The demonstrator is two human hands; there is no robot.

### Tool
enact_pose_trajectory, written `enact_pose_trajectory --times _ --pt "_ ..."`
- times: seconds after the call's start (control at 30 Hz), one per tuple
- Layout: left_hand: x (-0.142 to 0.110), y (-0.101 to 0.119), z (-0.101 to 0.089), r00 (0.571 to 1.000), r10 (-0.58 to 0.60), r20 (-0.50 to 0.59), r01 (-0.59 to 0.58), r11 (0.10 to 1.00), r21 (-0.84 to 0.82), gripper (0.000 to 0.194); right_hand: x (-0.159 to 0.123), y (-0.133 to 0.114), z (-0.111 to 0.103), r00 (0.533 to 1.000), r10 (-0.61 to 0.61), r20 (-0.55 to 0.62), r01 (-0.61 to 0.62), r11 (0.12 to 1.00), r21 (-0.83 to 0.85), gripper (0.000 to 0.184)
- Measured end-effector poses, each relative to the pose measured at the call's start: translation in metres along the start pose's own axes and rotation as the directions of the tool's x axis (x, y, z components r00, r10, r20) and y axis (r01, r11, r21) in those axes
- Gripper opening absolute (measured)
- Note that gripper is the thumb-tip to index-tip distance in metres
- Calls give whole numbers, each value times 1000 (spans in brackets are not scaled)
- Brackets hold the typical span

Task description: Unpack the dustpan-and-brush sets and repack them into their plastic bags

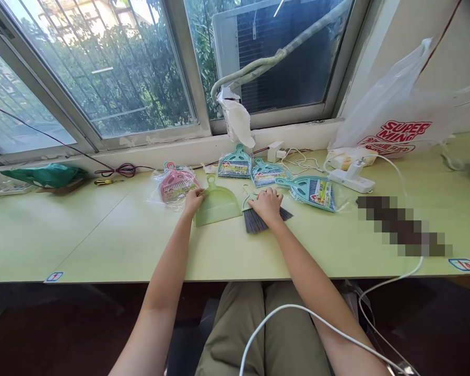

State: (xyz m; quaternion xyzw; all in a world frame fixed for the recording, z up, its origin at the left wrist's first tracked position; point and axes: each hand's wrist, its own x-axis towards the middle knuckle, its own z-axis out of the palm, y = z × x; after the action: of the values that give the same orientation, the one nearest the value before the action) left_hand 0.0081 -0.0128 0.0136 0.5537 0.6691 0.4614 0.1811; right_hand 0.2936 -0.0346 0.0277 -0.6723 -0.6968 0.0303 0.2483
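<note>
My left hand point(192, 200) grips the left edge of a small light-green dustpan point(218, 203) that lies flat on the green table point(102, 235). My right hand point(267, 205) rests, fingers curled, on top of a small hand brush point(254, 220) with grey bristles, just right of the dustpan. A pink brush-and-dustpan set point(175, 185) in clear wrap lies just left of my left hand. Three teal packaged sets lie behind and to the right: one point(235, 162), another point(267, 172) and a third point(312, 192).
A white power strip point(351, 180) with cables sits at right, beside a white plastic bag point(399, 115) with red print. A green bag point(43, 174) and a yellow-handled tool point(105, 181) lie at far left. A white cable point(297, 313) crosses my lap. The window sill runs behind.
</note>
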Motion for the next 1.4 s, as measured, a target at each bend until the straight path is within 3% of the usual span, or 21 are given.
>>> enact_pose_trajectory --times 0.13,0.23,0.33,0.47,0.63,0.8,0.9,1.0,1.1,1.2,1.4 --pt "-4 8 -1 996 -85 21 87 971 -223 41 -1 -7 -10 975 28 -219 2 991 135 26" --pt "-16 25 3 983 -50 177 114 920 -374 53 -9 -17 -16 928 -21 -372 77 988 134 21" --pt "-31 45 14 931 41 361 134 885 -446 59 -16 -23 -16 905 -105 -413 157 983 95 18" --pt "-47 64 29 877 139 460 105 879 -465 58 -16 -23 -8 926 -162 -341 201 976 83 18" --pt "-56 72 38 830 177 529 77 903 -423 63 -9 -18 -6 958 -155 -241 183 978 97 19" --pt "-56 71 41 833 179 523 86 892 -443 56 -12 -20 -13 961 -173 -216 204 970 129 15" --pt "-55 71 40 848 180 498 97 872 -481 53 -9 -19 -15 967 -111 -229 159 966 206 31" --pt "-55 71 40 856 163 490 120 860 -496 56 -1 -12 -14 995 -96 1 90 934 346 44" --pt "-56 70 41 850 129 510 162 859 -487 66 7 -4 -10 971 -122 205 30 916 400 43" --pt "-58 69 42 838 93 537 195 869 -454 69 9 -1 -5 966 -100 239 -6 914 405 42" --pt "-60 67 42 776 111 621 146 926 -348 53 9 -1 -1 959 -34 282 -105 881 462 37"
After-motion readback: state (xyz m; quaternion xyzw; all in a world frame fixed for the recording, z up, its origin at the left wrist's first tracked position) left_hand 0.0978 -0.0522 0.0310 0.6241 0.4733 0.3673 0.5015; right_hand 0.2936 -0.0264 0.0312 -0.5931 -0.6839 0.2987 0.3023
